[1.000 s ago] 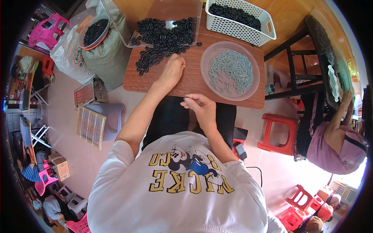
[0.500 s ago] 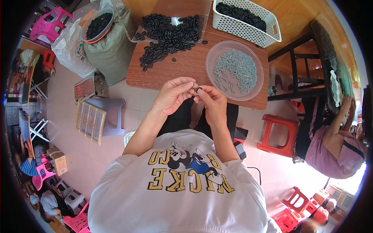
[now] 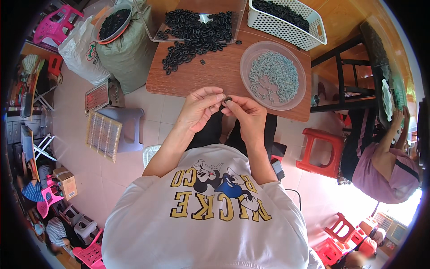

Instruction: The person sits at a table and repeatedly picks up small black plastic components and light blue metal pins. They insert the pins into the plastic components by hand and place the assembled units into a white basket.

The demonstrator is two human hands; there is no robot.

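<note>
My left hand point(image 3: 200, 109) and my right hand point(image 3: 247, 114) meet fingertip to fingertip just in front of the wooden table point(image 3: 215, 74), over my lap. Between them they pinch one small black ring part point(image 3: 227, 99). A heap of the same black rings point(image 3: 197, 29) spreads over the table's far side, partly on a clear tray. To the right a round clear bowl point(image 3: 274, 75) holds several small pale metal pieces. Whether the right fingers also hold a metal piece is too small to tell.
A white slotted basket point(image 3: 286, 15) of black parts stands at the table's far right. A green sack point(image 3: 125, 49) topped with a bowl of black rings stands left of the table. A red stool point(image 3: 320, 152) and a seated person point(image 3: 385, 161) are to my right.
My left hand drew back from the ring heap on the table and joined the right hand. Both hands now hold a black ring between them near the table's edge.
</note>
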